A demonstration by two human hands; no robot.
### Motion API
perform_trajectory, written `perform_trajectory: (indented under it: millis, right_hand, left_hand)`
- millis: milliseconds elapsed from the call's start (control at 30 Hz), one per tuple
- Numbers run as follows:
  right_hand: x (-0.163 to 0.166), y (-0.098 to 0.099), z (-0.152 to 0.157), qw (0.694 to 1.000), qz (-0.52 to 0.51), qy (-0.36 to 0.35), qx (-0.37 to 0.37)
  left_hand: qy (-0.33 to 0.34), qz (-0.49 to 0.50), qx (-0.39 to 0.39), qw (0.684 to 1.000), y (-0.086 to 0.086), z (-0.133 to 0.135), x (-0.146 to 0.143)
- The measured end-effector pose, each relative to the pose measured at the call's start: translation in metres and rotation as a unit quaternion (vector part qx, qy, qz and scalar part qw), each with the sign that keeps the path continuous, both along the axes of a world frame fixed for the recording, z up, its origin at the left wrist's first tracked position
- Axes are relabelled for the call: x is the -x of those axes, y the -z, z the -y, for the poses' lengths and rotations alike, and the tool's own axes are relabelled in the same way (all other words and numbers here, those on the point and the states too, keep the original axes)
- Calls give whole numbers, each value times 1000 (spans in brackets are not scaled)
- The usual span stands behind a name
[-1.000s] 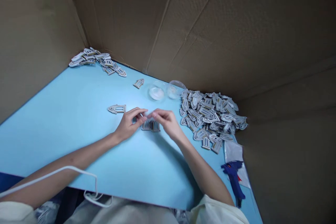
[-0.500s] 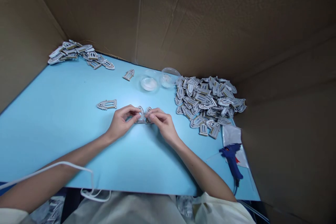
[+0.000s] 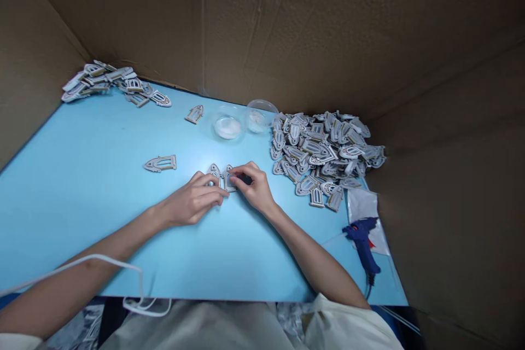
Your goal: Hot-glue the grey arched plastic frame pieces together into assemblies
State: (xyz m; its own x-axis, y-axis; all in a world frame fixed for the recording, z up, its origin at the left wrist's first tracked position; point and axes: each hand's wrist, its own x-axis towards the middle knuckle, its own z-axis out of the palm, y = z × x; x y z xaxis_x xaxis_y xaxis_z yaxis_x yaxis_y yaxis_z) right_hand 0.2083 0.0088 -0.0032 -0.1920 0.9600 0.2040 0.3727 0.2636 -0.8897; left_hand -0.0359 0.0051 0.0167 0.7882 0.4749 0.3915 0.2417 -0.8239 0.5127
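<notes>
Two arched, window-shaped grey pieces (image 3: 219, 176) lie side by side near the middle of the blue tabletop (image 3: 82, 213). My left hand (image 3: 192, 199) rests against the left piece, with its fingers curled over the lower edge. My right hand (image 3: 252, 186) pinches the right piece (image 3: 228, 179) between its fingertips. The undersides of both pieces are hidden by my fingers. Two more loose pieces lie apart, one (image 3: 160, 163) left of my hands and one (image 3: 194, 114) further back.
A large heap of similar pieces (image 3: 320, 156) lies to the right, and a smaller heap (image 3: 110, 85) sits in the far left corner. Two transparent dishes (image 3: 227, 127) hold white contents. A blue glue gun (image 3: 361, 243) rests at right. Cardboard walls (image 3: 328, 27) surround the table.
My left hand has drawn back a little and flattened, and the two pieces now lie slightly further apart. The whole view has shifted slightly as my head moved.
</notes>
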Motion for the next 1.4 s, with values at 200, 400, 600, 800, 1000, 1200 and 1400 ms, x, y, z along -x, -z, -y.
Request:
perform_trajectory:
  millis: [200, 400, 600, 800, 1000, 1200, 1400]
  right_hand:
    - [1, 2, -1, 999, 37, -18, -6]
    - [1, 3, 0, 998, 51, -21, -24]
    - [1, 4, -1, 995, 71, -39, -49]
    - [3, -5, 2, 996, -25, 4, -80]
    - [23, -13, 18, 986, -111, -122, 3]
    - [28, -19, 18, 980, -108, -141, 86]
    - [27, -17, 17, 979, -114, -131, 104]
  left_hand:
    - [-2, -13, 8, 1000, -2, 0, 0]
    - [-2, -8, 18, 1000, -4, 0, -1]
    - [-8, -4, 27, 1000, -2, 1, -1]
    - [-103, 64, 28, 992, 3, -1, -2]
    - [-165, 174, 29, 970, 9, -3, -3]
    - [-214, 216, 65, 951, 12, 1, -3]
    - [-260, 249, 180, 916, 8, 0, -8]
